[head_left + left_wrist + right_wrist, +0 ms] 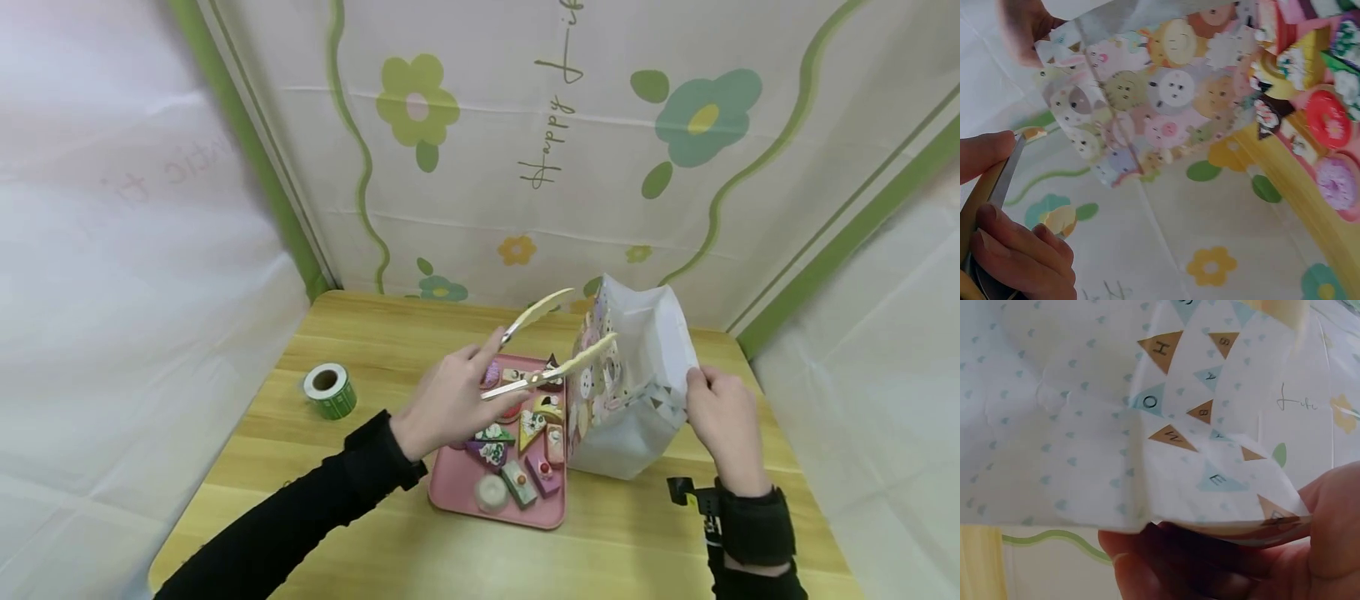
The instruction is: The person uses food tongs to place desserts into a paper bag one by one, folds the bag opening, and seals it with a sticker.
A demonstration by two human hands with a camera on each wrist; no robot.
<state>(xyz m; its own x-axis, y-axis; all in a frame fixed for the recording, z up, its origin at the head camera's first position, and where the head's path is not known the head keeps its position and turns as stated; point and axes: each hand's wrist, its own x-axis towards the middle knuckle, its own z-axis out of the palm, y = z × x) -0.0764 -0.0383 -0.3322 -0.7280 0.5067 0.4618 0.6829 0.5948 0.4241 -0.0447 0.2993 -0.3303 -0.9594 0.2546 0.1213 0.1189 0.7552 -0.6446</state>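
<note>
My left hand (457,396) holds a pair of tongs (588,357) with silver arms and cream-coloured tips. The tips stand spread apart, nothing visible between them, beside the mouth of a white paper bag (630,442). Animal faces cover one side of this bag (1172,87), seen in the left wrist view. With thumb and fingers, my right hand (723,417) pinches the bag's rim on the right. The bag is open at the top; its bottom inside is hidden. Under the left hand lies a pink tray (457,497) holding several toy cakes, among them a purple cake slice (542,475).
A roll of green-edged labels (330,392) stands on the wooden table (375,533), left of the tray. A white cloth with printed flowers (480,192) hangs behind the table, and more white cloth (112,292) borders the left side.
</note>
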